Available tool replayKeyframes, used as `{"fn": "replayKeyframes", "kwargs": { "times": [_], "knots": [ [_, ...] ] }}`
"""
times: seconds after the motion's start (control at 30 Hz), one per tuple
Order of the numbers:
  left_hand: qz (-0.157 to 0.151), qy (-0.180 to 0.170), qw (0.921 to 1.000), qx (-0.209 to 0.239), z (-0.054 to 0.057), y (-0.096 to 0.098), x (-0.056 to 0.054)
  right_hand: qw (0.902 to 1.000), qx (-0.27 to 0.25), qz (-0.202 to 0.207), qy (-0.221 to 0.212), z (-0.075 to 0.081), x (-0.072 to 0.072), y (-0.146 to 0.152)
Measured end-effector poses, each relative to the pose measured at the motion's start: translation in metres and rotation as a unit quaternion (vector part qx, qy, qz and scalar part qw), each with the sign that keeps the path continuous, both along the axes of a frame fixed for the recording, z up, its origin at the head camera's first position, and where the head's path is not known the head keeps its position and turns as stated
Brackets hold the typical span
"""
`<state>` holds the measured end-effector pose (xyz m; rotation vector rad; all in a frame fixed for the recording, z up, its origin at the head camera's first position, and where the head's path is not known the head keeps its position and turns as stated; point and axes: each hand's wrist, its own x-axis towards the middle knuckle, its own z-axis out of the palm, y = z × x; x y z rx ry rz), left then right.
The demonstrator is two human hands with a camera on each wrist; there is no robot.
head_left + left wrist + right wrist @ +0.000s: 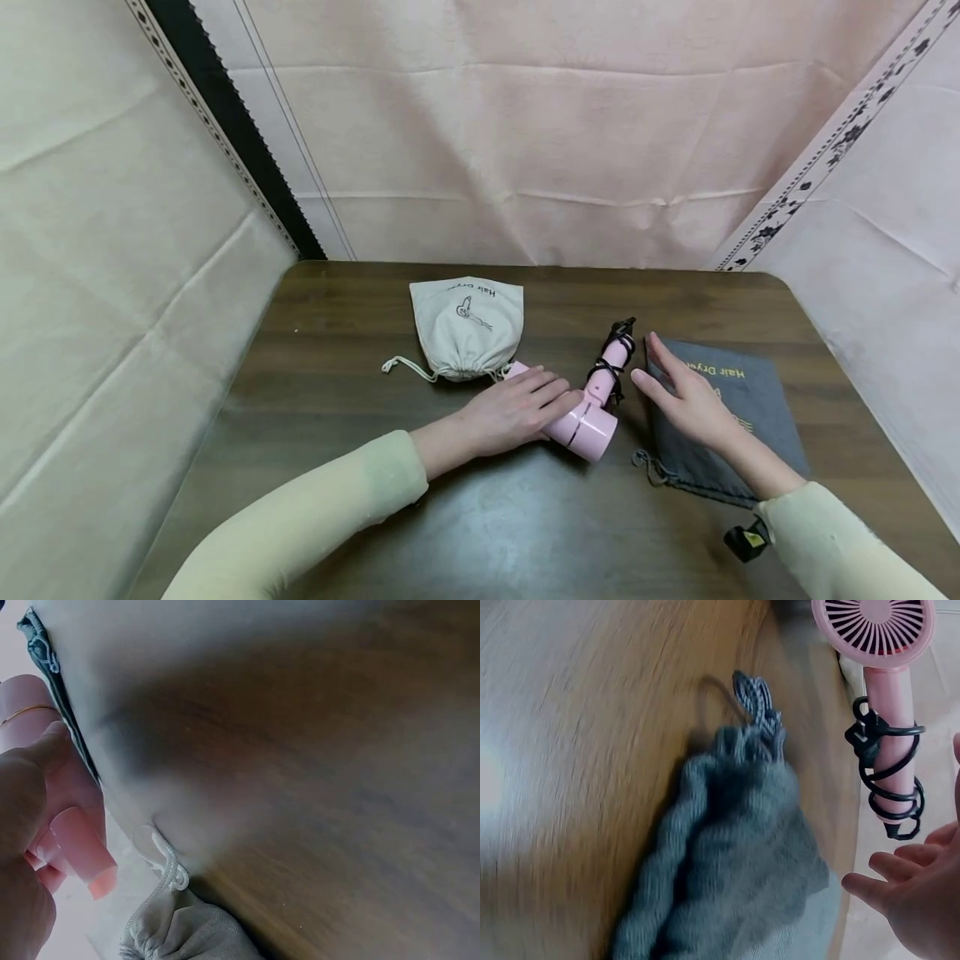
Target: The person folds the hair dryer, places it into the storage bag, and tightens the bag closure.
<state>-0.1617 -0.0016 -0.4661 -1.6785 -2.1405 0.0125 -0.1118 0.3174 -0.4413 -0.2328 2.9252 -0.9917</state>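
Observation:
A pink hair dryer [591, 430] lies across the middle of the table, its black cord [885, 772] wound round the handle. My left hand [521, 408] grips its barrel from above, with the thumb along one side in the left wrist view. To the right, my right hand [693, 408] holds nothing; its fingers are extended and spread beside the dryer's handle. Beneath that hand in the head view is a dark grey drawstring bag [772, 417] with yellow "Hair Dryer" lettering. A cream drawstring bag [472, 329] with a printed dryer sits just behind my left hand.
The brown wooden table [337, 333] has rounded far corners. Pale cloth [525, 167] hangs behind it and on both sides. A small black device [747, 540] is at my right wrist. The cream bag's cord [408, 364] trails left.

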Motion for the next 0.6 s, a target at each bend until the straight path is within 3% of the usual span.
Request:
{"fn": "replayKeyframes", "kwargs": {
  "times": [0.23, 0.37, 0.6],
  "knots": [
    [-0.002, 0.002, 1.0, 0.005, 0.007, -0.002, 0.003, 0.9941, -0.097, -0.015, -0.047, 0.0, -0.008, -0.009],
    [-0.005, 0.003, 0.9999, 0.011, 0.01, -0.002, 0.004, 0.9886, -0.141, -0.015, -0.049, 0.0, -0.012, -0.017],
    [-0.001, 0.002, 0.9999, 0.014, 0.011, -0.005, 0.007, 0.9839, -0.173, -0.022, -0.04, -0.002, -0.018, -0.028]
  ]
}}
